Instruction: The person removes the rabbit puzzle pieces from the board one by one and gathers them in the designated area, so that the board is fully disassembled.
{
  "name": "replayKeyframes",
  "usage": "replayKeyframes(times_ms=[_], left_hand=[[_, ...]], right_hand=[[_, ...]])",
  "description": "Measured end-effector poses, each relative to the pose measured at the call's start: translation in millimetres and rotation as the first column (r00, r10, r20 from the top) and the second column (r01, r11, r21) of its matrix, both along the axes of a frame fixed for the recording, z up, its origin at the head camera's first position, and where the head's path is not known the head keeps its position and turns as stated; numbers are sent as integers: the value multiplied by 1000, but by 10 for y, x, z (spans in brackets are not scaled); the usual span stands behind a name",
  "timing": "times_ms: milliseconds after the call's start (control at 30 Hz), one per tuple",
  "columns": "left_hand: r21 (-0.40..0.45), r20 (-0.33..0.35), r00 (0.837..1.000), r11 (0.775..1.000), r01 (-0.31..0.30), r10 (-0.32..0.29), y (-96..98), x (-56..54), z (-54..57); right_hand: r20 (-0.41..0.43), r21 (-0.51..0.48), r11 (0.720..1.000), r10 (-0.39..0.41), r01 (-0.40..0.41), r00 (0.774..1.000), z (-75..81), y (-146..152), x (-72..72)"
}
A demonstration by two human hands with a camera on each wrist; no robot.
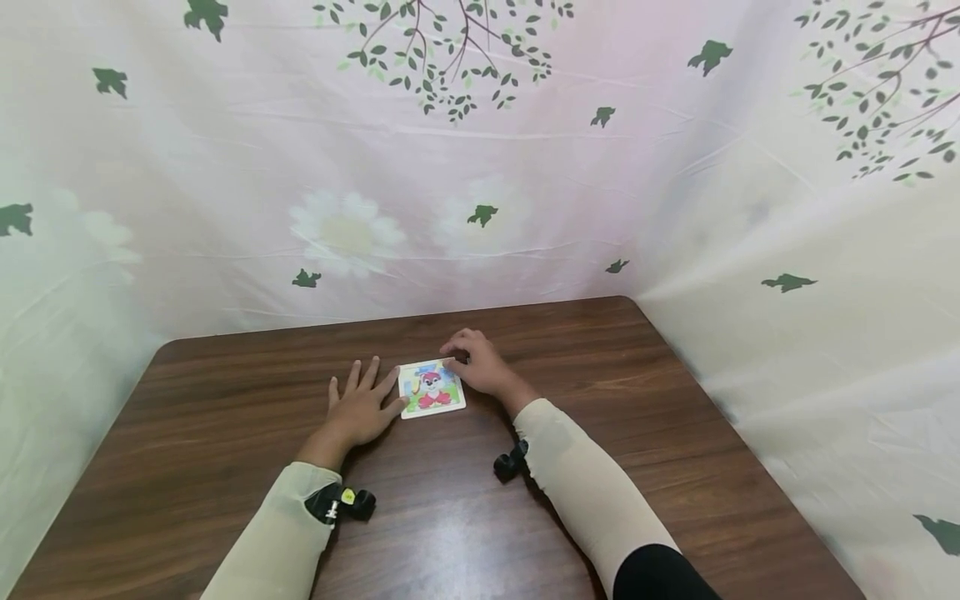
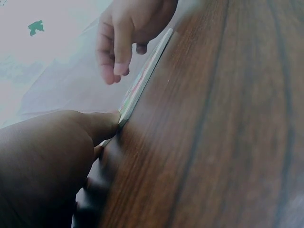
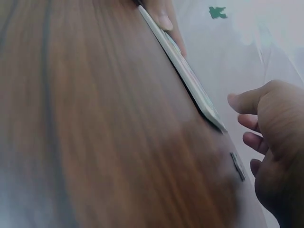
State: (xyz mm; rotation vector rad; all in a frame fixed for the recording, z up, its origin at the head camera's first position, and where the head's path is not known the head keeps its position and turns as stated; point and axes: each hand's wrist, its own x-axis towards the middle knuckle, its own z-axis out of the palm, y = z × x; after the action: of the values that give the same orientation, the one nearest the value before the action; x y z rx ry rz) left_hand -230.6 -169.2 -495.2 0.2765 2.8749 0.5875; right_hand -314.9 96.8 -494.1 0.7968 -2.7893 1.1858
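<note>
A small square picture board (image 1: 432, 390) with a pink cartoon animal and a pale border lies flat on the table. My left hand (image 1: 362, 410) rests at its left side, fingers spread, with the thumb on the board's edge. At the upper right corner hovers my right hand (image 1: 482, 363), its fingers loosely bent and nothing between them. In the right wrist view, that hand's thumb (image 3: 247, 100) stands apart from the board (image 3: 190, 80). A small thin dark-edged piece (image 3: 237, 166) lies on the table beside the board, under the right hand.
The brown wood-grain table (image 1: 450, 517) ends at a back edge a short way beyond the board. Behind it and to the right hangs a pale printed cloth (image 1: 480, 158) with leaves and flowers. A black wrist camera (image 1: 512, 462) sits on the right sleeve.
</note>
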Motion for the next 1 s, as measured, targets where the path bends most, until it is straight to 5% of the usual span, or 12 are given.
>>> replayKeyframes(times_ms=[400,733,1000], left_hand=[[20,5,1000,1000,4,-4,-19,-40,-54],[-15,6,1000,1000,17,-16,-2,-24,-22],[-11,0,1000,1000,14,-14,-14,-19,-22]], right_hand=[[-17,12,991,135,-135,991,37,-246,29],[93,79,985,148,-156,985,11,-297,47],[91,149,972,170,-182,981,21,-322,56]])
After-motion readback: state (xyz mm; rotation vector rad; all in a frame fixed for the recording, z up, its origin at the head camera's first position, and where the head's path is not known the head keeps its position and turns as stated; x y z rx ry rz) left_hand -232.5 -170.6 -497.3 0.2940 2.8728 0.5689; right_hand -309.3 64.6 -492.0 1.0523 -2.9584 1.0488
